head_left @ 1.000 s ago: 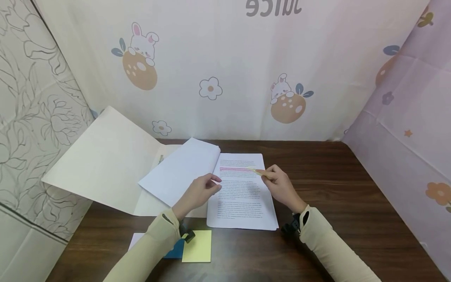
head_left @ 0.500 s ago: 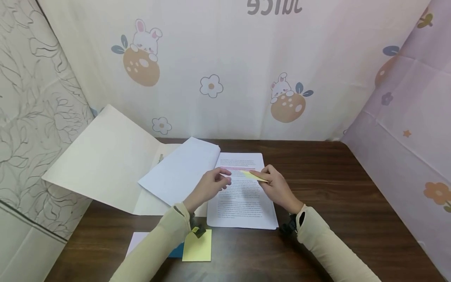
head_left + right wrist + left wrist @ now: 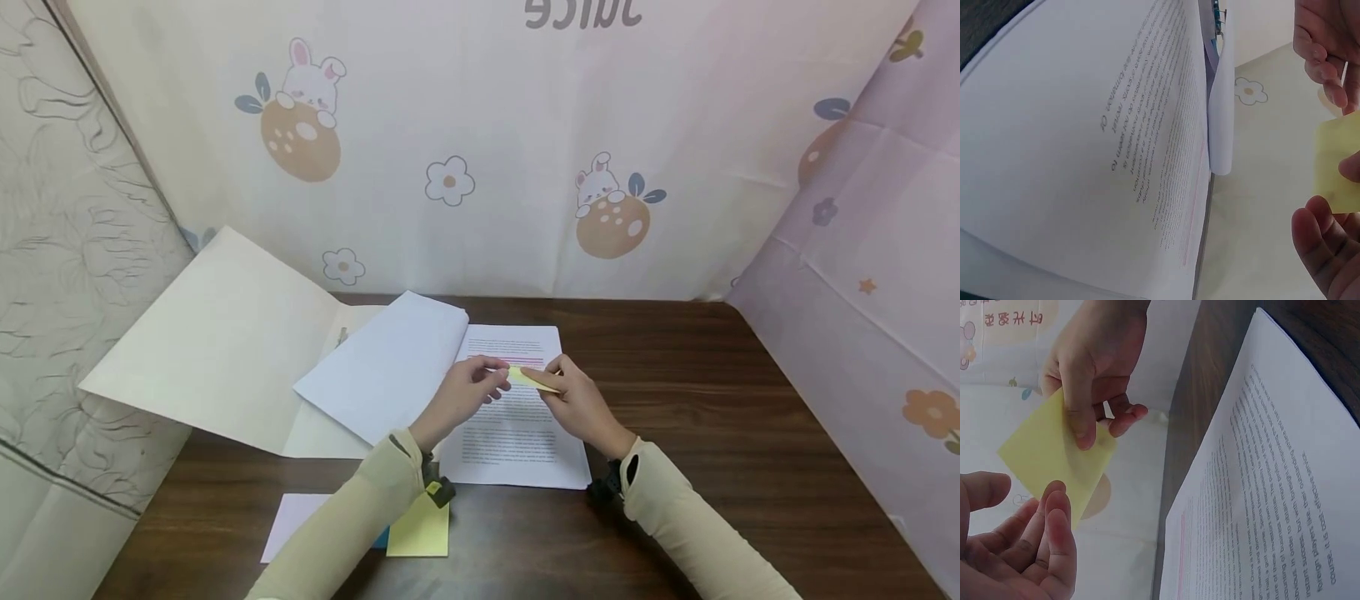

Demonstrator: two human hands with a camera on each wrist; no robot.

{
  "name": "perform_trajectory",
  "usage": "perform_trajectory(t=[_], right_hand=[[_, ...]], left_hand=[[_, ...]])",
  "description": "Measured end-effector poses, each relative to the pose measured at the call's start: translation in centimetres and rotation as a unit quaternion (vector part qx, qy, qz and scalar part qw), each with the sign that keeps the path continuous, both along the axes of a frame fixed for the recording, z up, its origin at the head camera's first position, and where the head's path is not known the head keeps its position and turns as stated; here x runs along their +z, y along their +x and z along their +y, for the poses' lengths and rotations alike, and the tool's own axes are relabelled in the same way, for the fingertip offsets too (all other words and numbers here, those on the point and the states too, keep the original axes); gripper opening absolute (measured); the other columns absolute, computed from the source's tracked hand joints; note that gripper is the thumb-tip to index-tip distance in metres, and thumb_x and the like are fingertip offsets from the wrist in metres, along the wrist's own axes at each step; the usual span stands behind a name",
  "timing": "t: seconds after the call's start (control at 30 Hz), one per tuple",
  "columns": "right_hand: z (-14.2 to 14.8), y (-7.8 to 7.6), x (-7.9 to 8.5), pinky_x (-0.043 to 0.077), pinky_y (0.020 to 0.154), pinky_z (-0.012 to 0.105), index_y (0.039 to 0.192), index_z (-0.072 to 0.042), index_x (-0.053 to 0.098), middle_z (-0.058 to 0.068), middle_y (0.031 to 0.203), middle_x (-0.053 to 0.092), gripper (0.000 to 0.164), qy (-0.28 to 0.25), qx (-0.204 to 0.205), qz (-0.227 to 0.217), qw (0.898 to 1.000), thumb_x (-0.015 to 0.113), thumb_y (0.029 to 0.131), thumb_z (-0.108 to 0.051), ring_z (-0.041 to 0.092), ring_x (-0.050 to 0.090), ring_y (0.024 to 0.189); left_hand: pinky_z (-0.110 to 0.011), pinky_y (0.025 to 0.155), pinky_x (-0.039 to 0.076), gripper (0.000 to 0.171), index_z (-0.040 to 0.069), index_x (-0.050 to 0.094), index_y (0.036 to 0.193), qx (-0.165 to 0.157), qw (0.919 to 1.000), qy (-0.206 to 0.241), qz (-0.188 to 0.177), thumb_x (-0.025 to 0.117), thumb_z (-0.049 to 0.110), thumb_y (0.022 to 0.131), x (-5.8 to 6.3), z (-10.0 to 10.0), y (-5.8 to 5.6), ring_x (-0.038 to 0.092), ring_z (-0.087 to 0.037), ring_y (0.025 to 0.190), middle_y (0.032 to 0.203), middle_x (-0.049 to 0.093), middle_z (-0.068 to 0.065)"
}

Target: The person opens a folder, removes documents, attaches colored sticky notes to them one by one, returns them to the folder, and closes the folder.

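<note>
My right hand (image 3: pixel 577 404) pinches a yellow sticky note (image 3: pixel 1044 450) between thumb and fingers, above the printed page (image 3: pixel 510 442). The left wrist view shows the note square and flat, its lower corner close to my left fingertips. My left hand (image 3: pixel 465 396) is raised beside the note, thumb apart from the loosely bent fingers. Whether those fingertips touch the note I cannot tell. Pink highlighted lines (image 3: pixel 525 360) run across the upper part of the page, partly hidden by the hands in the head view.
A cream folder (image 3: pixel 217 342) lies spread at the left with its cover raised. Turned-back sheets (image 3: pixel 390 358) rest over it. Near the front are a yellow sticky pad (image 3: pixel 420 535), a lilac one (image 3: pixel 288 521) and a mostly hidden blue one (image 3: pixel 381 540). Printed curtains stand behind the wooden table (image 3: pixel 675 367).
My left hand has moved right and slightly up, toward the note. The right hand has drawn a little to the left, and the note has turned so more of its yellow face shows.
</note>
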State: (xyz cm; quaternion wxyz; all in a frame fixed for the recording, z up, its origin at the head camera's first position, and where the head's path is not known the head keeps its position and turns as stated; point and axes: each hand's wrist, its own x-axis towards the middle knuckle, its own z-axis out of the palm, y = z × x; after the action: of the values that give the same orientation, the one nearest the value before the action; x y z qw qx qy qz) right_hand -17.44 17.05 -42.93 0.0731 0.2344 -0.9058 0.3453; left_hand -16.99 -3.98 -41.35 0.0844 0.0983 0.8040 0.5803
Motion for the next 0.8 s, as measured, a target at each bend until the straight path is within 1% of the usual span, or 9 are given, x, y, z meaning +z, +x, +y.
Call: perform_trajectory(t=[0.07,0.13,0.2,0.3,0.37,0.43,0.53,0.67,0.8], right_hand=[[-0.1,0.1,0.01,0.039,0.06,0.021,0.125,-0.014,0.067,0.006,0.097,0.053,0.039,0.001,0.002,-0.003,1.0,0.066,0.088,-0.001,0.014,0.043,0.074],[-0.18,0.18,0.0,0.039,0.059,0.021,0.125,-0.013,0.067,0.006,0.097,0.053,0.039,0.0,0.004,-0.006,1.0,0.066,0.088,-0.001,0.014,0.043,0.074],[-0.23,0.21,-0.04,0.039,0.059,0.021,0.125,-0.013,0.067,0.006,0.097,0.053,0.039,0.002,0.007,-0.003,1.0,0.066,0.088,0.0,0.014,0.043,0.074],[-0.23,0.23,-0.11,0.039,0.059,0.021,0.125,-0.013,0.067,0.006,0.097,0.052,0.038,0.008,0.01,0.004,1.0,0.065,0.089,-0.001,0.013,0.042,0.073],[-0.18,0.23,-0.17,0.039,0.06,0.02,0.125,-0.012,0.067,0.006,0.098,0.053,0.037,0.008,0.01,0.008,1.0,0.065,0.089,-0.002,0.012,0.043,0.074],[-0.14,0.23,-0.16,0.04,0.061,0.02,0.124,-0.01,0.068,0.007,0.099,0.053,0.035,0.002,0.009,0.005,1.0,0.066,0.089,-0.004,0.013,0.045,0.075],[-0.09,0.23,-0.11,0.043,0.062,0.019,0.123,-0.007,0.068,0.009,0.101,0.054,0.036,-0.011,0.007,-0.009,1.0,0.07,0.087,-0.007,0.014,0.047,0.079],[-0.03,0.34,-0.08,0.046,0.061,0.019,0.125,-0.009,0.067,0.01,0.109,0.052,0.045,-0.011,0.007,-0.024,1.0,0.078,0.082,-0.018,0.016,0.05,0.083],[0.02,0.47,-0.2,0.046,0.063,0.02,0.126,-0.011,0.066,0.009,0.115,0.049,0.056,0.004,0.012,-0.018,1.0,0.082,0.078,-0.034,0.016,0.05,0.084]], left_hand=[[-0.037,0.082,0.056,0.03,0.01,0.065,0.117,-0.001,1.0,-0.003,-0.008,0.056,0.031,0.099,-0.04,0.06,0.01,0.068,-0.027,0.091,0.1,0.072,-0.008],[-0.041,0.085,0.055,0.029,0.013,0.065,0.116,-0.001,0.9998,-0.007,-0.016,0.057,0.034,0.098,-0.05,0.09,0.04,0.067,-0.024,0.091,0.1,0.071,-0.006],[-0.043,0.087,0.054,0.03,0.015,0.066,0.115,0.0,0.9996,-0.015,-0.026,0.057,0.037,0.097,-0.02,0.12,0.08,0.066,-0.026,0.094,0.101,0.07,-0.005],[-0.04,0.085,0.054,0.03,0.016,0.067,0.114,0.0,0.9991,-0.028,-0.032,0.058,0.039,0.097,0.05,0.15,0.1,0.065,-0.03,0.099,0.102,0.069,-0.005],[-0.037,0.084,0.053,0.028,0.016,0.068,0.113,0.0,0.9989,-0.035,-0.03,0.058,0.037,0.097,0.08,0.17,0.06,0.065,-0.031,0.1,0.103,0.069,-0.005],[-0.037,0.084,0.054,0.025,0.015,0.069,0.112,0.002,0.999,-0.036,-0.026,0.059,0.032,0.096,0.05,0.19,0.02,0.065,-0.03,0.1,0.103,0.07,-0.004],[-0.042,0.087,0.054,0.022,0.013,0.07,0.112,0.004,0.9994,-0.028,-0.017,0.06,0.025,0.096,-0.01,0.22,-0.03,0.065,-0.027,0.096,0.104,0.07,-0.004],[-0.045,0.087,0.055,0.021,0.01,0.07,0.111,0.015,0.9997,-0.015,-0.01,0.06,0.019,0.095,-0.11,0.27,-0.04,0.063,-0.018,0.088,0.106,0.07,-0.006],[-0.039,0.083,0.056,0.019,0.009,0.07,0.109,0.028,0.9995,-0.013,-0.006,0.06,0.016,0.094,-0.16,0.38,-0.06,0.062,-0.014,0.084,0.104,0.069,-0.007]])
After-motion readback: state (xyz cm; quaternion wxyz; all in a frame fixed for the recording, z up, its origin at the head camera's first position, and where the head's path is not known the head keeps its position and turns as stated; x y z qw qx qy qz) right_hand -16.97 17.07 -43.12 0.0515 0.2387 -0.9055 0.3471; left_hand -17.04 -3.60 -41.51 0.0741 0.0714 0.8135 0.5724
